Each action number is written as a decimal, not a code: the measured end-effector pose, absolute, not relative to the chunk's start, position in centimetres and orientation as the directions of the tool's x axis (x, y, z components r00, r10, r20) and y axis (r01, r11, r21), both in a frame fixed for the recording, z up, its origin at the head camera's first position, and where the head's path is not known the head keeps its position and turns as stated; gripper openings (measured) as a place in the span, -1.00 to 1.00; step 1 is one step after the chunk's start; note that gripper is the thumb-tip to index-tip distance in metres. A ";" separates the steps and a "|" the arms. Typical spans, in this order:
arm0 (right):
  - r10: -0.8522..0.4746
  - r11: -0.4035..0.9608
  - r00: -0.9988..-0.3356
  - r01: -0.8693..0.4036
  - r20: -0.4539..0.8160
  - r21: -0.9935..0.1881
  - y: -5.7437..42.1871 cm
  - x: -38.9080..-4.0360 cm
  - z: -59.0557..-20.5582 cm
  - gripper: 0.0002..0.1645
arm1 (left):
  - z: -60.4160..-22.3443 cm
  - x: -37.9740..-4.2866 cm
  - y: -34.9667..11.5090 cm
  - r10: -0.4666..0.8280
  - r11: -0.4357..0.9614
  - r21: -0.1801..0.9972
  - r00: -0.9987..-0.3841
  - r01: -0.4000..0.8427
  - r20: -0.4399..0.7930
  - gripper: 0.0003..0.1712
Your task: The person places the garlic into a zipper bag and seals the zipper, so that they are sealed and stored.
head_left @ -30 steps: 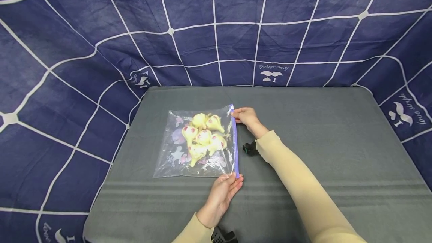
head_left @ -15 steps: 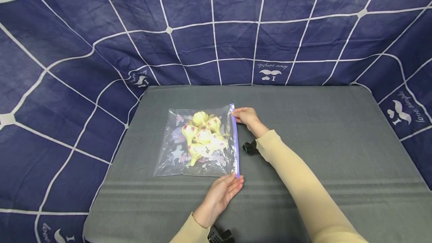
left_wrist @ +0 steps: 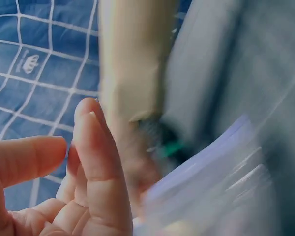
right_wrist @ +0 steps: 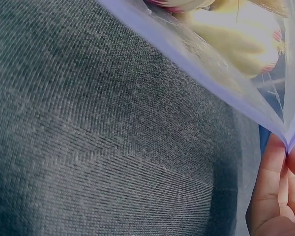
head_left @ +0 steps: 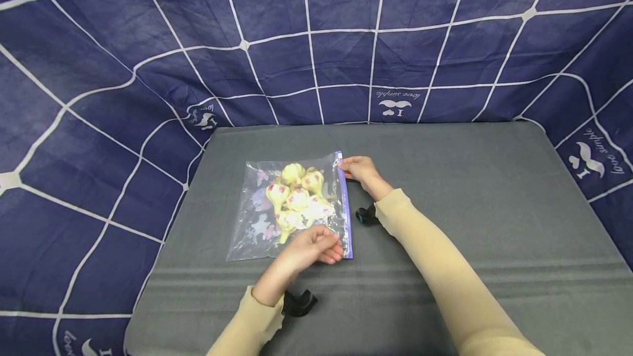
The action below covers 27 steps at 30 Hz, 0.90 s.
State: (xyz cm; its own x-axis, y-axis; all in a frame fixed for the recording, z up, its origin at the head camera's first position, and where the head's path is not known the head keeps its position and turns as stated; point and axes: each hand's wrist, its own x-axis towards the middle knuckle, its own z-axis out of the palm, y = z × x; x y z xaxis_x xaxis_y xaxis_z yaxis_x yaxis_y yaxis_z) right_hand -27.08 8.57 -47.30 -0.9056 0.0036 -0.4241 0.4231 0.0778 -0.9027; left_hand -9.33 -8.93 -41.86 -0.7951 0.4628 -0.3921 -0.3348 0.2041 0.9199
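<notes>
A clear zip bag (head_left: 243,238) printed with pale shapes lies on the grey surface, several yellowish garlic bulbs (head_left: 298,200) with purple-red patches inside. Its purple zip strip (head_left: 346,207) runs along the right edge. At the strip's far end, my right hand (head_left: 361,171) pinches the corner between thumb and fingers; the right wrist view shows this pinch (right_wrist: 275,191) close up. Over the near right part of the bag is my left hand (head_left: 314,246), overlapping it in the head view. The left wrist view shows a gap between that hand's thumb (left_wrist: 29,157) and index finger, with nothing held.
The bag rests on a grey cloth-covered surface (head_left: 470,191). Navy cloth (head_left: 346,65) with white lines stands behind and at both sides. Black wrist devices (head_left: 298,304) sit by both cuffs.
My left hand has let go of the bag's near corner and moved left and up over the bag. The right hand keeps its pinch on the far corner.
</notes>
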 end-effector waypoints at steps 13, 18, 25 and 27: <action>0.014 0.074 -0.914 0.404 -0.404 -0.912 8.6 -27.0 -47.1 -0.62 | -34.6 -22.8 -8.1 0.260 0.631 0.776 -0.938 -0.014 -0.228 -0.64; 0.007 0.083 -0.915 0.403 -0.404 -0.911 8.7 -26.9 -46.9 -0.64 | -35.6 -27.3 -6.5 0.299 0.805 0.580 -0.930 0.127 -0.212 -0.57; 0.005 0.061 -0.919 0.394 -0.394 -0.917 8.5 -26.6 -46.9 -0.63 | -39.1 -31.5 -4.5 0.315 0.911 0.373 -0.878 0.174 -0.360 -0.55; 0.001 0.051 -0.920 0.391 -0.391 -0.919 8.5 -26.6 -46.9 -0.64 | -41.4 -33.6 -4.6 0.342 0.915 0.345 -0.856 0.209 -0.388 -0.57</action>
